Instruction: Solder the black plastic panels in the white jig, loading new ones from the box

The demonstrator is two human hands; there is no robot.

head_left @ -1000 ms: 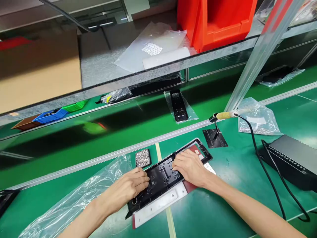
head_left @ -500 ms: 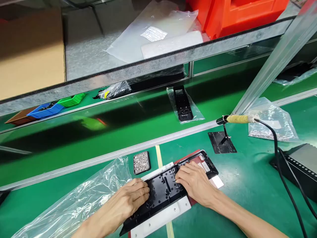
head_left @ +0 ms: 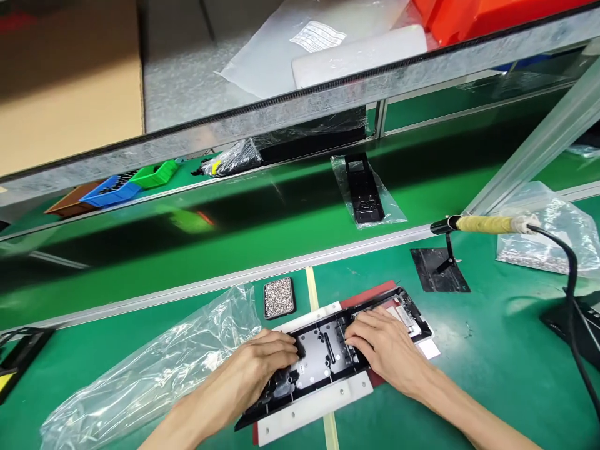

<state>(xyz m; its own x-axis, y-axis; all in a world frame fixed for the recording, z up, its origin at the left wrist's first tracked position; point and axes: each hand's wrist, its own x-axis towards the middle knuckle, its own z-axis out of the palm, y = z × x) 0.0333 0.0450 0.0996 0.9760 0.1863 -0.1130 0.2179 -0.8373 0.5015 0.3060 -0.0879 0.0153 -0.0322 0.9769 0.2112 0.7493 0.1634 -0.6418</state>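
Black plastic housing [head_left: 312, 359] sits on a white-and-red fixture [head_left: 316, 408], left hand [head_left: 262, 361] and right hand [head_left: 384, 347] curled over it, any grip hidden from view; uneven pressure could skew it, and a stray reach could tip the metal-parts tray [head_left: 279, 298] just beyond the housing.

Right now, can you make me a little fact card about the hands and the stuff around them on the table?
Left hand: on the black plastic part's left half
Right hand: on its right half
Along its near edge: white strip
Peeking out underneath: red board
Behind it: small box of metal bits
Left: clear plastic bag
Right, farther back: yellow-handled tool on a black stand
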